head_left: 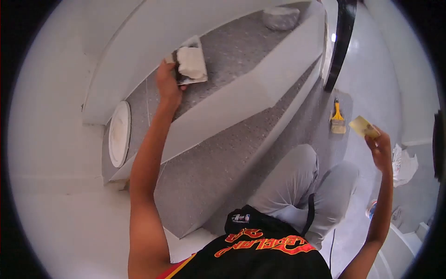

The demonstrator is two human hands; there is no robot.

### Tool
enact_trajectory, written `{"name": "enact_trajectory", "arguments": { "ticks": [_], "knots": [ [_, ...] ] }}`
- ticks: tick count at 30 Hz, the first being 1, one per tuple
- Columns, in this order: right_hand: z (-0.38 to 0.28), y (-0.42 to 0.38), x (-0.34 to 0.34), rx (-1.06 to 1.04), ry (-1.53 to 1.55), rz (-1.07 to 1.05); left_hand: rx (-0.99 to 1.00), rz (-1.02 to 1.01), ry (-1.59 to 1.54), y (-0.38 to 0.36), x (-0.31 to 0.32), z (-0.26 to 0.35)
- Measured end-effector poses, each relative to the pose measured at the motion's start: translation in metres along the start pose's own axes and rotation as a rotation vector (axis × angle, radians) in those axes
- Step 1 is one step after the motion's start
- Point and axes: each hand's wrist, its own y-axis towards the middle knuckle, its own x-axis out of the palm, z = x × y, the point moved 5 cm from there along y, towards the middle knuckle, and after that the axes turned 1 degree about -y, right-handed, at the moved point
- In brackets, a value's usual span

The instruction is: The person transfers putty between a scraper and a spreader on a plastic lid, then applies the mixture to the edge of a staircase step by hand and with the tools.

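Person's crouched on a speckled grey staircase [232, 56] with white risers, left hand [167, 83] stretched up gripping a plastering hawk [193, 63] that's got a fat lump of white filler [191, 64] on it. The right hand [381, 149] is out to the side holding a yellowish putty knife [364, 126]. There's a yellow-handled brush [337, 120] lying on the floor, a white bucket lid [119, 134] leaning by the wall, and a crumpled rag [403, 165] off to the right.
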Motion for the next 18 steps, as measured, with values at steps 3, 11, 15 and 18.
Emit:
{"name": "enact_trajectory", "arguments": {
  "ticks": [3, 11, 15, 18],
  "knots": [
    [-0.035, -0.002, 0.001, 0.040, -0.034, -0.127, -0.005, -0.002, -0.076, -0.002, 0.000, 0.000],
    [-0.066, -0.007, 0.017, 0.103, 0.211, 0.053, 0.055, -0.088, -0.164, -0.008, -0.009, -0.004],
    [-0.104, 0.003, 0.047, 0.043, 0.438, 0.012, 0.079, 0.045, -0.249, -0.061, -0.019, 0.011],
    [-0.125, -0.004, 0.077, 0.135, 0.906, 0.128, 0.132, -0.065, -0.257, -0.117, -0.030, 0.025]
  ]
}}
